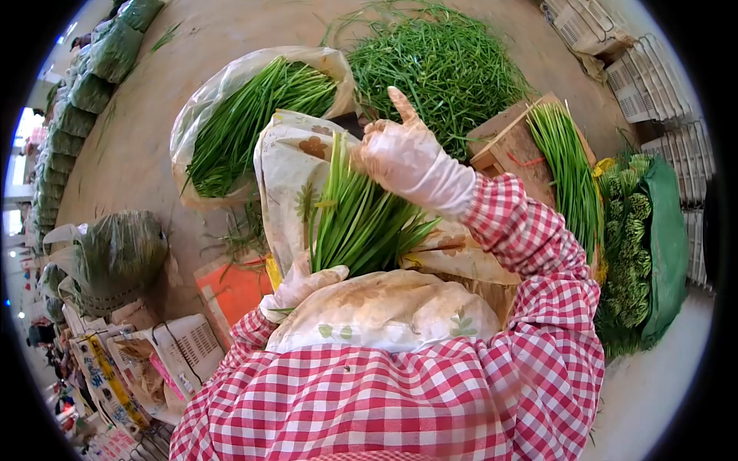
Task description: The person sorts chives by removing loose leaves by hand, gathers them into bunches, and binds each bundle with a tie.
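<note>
My left hand point(304, 290), in a pale, soiled glove, is closed on a bunch of garlic chives point(361, 227) at my lap. The pale stem ends of the bunch point up and away, while its green leaves fan out to the right. Just beyond those stem ends is my right hand point(407, 157), also gloved and stained at the fingers. One of its digits sticks up and the others are curled in. Whatever they pinch, if anything, is hidden. Beneath the bunch lies a patterned plastic cover point(280, 165), and a stained apron point(377, 307) covers my lap.
A plastic bag of chives point(257, 127) stands ahead on the left, beside a large loose heap of greens point(438, 65). On the right, a neat row of chives point(565, 165) lies on a wooden board point(500, 146), with tied bundles point(630, 246) and crates point(646, 84) further out.
</note>
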`<control>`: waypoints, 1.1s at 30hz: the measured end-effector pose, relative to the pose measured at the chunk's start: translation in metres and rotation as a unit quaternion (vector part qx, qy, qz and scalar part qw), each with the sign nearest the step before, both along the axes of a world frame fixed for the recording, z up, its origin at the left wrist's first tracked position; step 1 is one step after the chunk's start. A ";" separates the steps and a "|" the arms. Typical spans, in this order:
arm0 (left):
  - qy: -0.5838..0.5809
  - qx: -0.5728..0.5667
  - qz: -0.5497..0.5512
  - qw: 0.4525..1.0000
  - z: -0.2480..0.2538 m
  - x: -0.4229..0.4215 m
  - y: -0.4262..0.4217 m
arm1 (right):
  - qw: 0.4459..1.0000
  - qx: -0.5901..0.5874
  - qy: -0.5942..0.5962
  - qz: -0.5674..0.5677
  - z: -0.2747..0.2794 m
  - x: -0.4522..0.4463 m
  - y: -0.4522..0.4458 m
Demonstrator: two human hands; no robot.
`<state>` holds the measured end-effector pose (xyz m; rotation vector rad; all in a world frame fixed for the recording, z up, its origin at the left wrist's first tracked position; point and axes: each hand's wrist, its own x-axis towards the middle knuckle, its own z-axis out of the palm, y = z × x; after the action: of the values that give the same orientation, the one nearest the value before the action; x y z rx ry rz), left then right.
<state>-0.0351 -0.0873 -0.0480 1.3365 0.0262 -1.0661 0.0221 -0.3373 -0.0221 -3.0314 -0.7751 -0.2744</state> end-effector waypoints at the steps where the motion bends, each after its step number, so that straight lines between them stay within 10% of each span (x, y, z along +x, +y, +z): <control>1: 0.014 -0.003 0.013 1.000 0.000 -0.001 0.000 | 1.000 0.002 0.004 0.001 -0.011 0.004 -0.005; 9: -0.033 0.008 0.038 0.999 -0.003 -0.003 0.001 | 0.823 0.546 0.011 -0.159 -0.015 0.035 -0.053; 12: -0.018 0.045 0.047 0.998 -0.002 -0.003 0.001 | 0.935 0.099 -0.045 -0.338 -0.035 0.051 -0.116; 16: -0.021 0.034 0.067 0.997 -0.015 -0.003 0.004 | 0.884 0.029 -0.207 -0.418 -0.056 0.037 -0.125; 18: -0.107 0.039 0.154 0.981 -0.031 -0.006 0.010 | 0.839 0.464 -0.041 -0.282 -0.018 0.005 -0.088; 22: -0.059 -0.016 0.160 0.985 -0.056 -0.001 0.025 | 0.652 0.693 0.178 -0.251 -0.008 -0.045 -0.039; 25: -0.070 -0.001 0.163 0.984 -0.050 0.000 0.022 | 0.754 0.512 0.322 -0.258 -0.007 -0.062 0.000; 31: -0.133 -0.042 0.187 0.972 -0.059 -0.007 0.027 | 0.683 0.592 0.342 -0.255 -0.017 -0.075 0.010; 33: -0.120 -0.050 0.172 0.976 -0.059 -0.006 0.031 | 0.832 0.500 0.200 -0.137 -0.029 -0.069 -0.018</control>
<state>-0.0414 -0.0558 -0.1071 1.3055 0.0233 -0.6021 -0.0469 -0.3553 -0.0513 -2.0471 -0.0696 -0.0074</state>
